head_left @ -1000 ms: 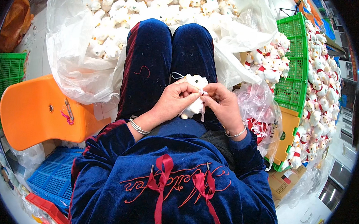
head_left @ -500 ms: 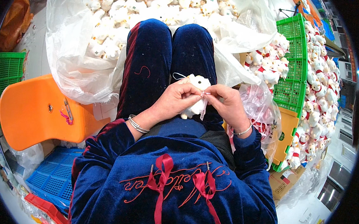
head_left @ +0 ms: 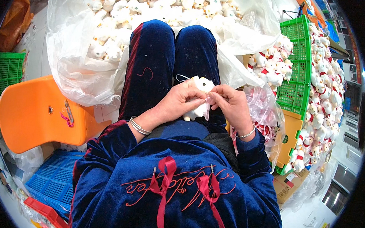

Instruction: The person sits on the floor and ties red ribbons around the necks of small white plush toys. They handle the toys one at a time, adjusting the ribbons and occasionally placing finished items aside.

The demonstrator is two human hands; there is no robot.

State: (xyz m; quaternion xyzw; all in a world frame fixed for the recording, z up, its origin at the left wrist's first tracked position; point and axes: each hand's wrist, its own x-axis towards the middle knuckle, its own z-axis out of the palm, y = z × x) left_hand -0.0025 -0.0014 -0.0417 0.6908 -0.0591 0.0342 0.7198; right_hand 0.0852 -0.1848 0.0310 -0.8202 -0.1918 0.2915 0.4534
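Left hand (head_left: 179, 103): closed around the small white plush toy (head_left: 200, 99), centre of frame, over the lap.
Right hand (head_left: 232, 104): fingers pinched on the toy's white tag (head_left: 207, 110), which hangs at its right side.
Clear bag (head_left: 81, 62): upper left, filled with white plush toys.
Green crate (head_left: 296, 66): upper right, beside more toys.
Orange chair (head_left: 36, 113): left edge.
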